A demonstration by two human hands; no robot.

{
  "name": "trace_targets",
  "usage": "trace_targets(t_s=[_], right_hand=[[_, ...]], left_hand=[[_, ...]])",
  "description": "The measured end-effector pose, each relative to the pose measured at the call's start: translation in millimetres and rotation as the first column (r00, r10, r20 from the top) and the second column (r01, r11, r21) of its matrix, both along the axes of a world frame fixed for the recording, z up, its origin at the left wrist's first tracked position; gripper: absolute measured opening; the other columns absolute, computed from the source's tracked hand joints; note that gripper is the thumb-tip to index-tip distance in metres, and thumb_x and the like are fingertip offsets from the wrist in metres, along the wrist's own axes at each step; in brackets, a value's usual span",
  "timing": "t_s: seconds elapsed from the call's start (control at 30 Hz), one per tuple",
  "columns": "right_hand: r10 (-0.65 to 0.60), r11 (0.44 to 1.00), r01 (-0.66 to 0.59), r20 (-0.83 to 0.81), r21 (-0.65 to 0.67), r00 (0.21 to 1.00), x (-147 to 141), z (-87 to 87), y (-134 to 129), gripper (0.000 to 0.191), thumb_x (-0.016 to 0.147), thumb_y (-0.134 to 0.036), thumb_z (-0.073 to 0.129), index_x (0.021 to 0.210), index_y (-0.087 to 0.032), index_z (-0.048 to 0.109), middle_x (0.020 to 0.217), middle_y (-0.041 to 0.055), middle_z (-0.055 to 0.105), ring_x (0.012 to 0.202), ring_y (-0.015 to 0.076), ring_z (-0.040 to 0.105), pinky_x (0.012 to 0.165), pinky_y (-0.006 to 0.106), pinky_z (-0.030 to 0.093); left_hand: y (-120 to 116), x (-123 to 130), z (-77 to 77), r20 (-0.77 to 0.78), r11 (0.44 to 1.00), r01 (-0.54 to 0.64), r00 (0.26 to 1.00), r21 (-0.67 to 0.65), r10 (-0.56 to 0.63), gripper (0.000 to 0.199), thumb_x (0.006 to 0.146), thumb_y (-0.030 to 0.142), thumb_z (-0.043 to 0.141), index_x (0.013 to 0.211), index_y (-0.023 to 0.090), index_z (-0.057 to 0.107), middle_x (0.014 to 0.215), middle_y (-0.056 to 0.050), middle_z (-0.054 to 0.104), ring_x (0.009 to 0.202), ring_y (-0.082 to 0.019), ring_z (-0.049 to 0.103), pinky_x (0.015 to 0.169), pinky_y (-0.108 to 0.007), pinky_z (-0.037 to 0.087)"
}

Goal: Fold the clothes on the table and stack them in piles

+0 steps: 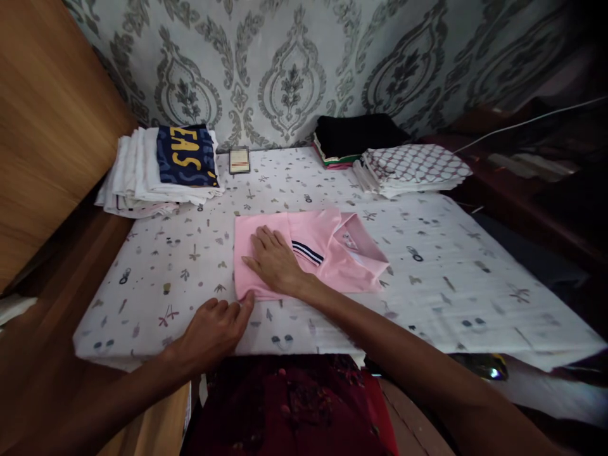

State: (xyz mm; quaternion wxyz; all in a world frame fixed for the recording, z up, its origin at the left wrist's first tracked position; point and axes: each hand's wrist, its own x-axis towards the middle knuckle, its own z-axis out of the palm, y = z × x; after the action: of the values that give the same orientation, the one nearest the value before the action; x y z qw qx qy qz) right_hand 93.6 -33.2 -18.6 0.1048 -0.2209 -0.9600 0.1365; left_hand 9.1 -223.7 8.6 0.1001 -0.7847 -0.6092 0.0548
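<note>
Bench (180, 253) open L and R of pink shirt (351, 272); stacks of folded clothes (164, 168) block far L, w/ others (413, 166) far R.

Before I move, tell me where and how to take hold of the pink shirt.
Grip the pink shirt by its left edge, coming from the left, fingers beneath and thumb on top. That edge looks straight and flat, while the collar at the right stands open and would likely shift.
</note>
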Motion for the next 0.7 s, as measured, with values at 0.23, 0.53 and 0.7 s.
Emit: trace_targets(t_s=[0.23,0.53,0.7], right_hand=[[0.009,1.000,-0.009,-0.018,0.013,1.000,0.9,0.6,0.2,0.062,0.100,-0.050,0.032,0.141,-0.005,0.044,0.154,0.0238,0.037,0.147,0.0333,0.026,0.119,0.053,0.021],[0.008,1.000,-0.008,0.020,0.011,1.000,2.3,5.3,-1.2,0.062,0.100,-0.048,0.036,0.141,-0.002,0.045,0.154,0.0250,0.036,0.148,0.0331,0.025,0.120,0.050,0.020],[0.016,0.999,-0.016,0.005,0.031,1.000,2.6,4.0,-1.3,0.061,0.101,-0.048,0.035,0.141,-0.003,0.046,0.153,0.0242,0.038,0.147,0.0326,0.026,0.119,0.051,0.022]], left_hand=[[-2.5,-0.6,0.5,-0.022,0.997,0.047,0.999,-0.060,-0.049,0.055,0.081,0.003,0.050,0.136,0.012,0.048,0.072,-0.004,0.065,0.062,-0.019,0.062,0.055,-0.031,0.044],[-6.1,-2.0,10.6,-0.084,0.992,0.024,0.996,-0.124,-0.034,0.051,0.079,0.002,0.051,0.130,0.008,0.054,0.070,-0.006,0.066,0.059,-0.020,0.064,0.052,-0.031,0.046],[-1.3,5.8,20.2,-0.186,0.942,-0.209,0.969,-0.263,0.163,0.057,0.080,-0.002,0.050,0.135,0.012,0.049,0.075,-0.008,0.069,0.063,-0.023,0.067,0.055,-0.032,0.048]])
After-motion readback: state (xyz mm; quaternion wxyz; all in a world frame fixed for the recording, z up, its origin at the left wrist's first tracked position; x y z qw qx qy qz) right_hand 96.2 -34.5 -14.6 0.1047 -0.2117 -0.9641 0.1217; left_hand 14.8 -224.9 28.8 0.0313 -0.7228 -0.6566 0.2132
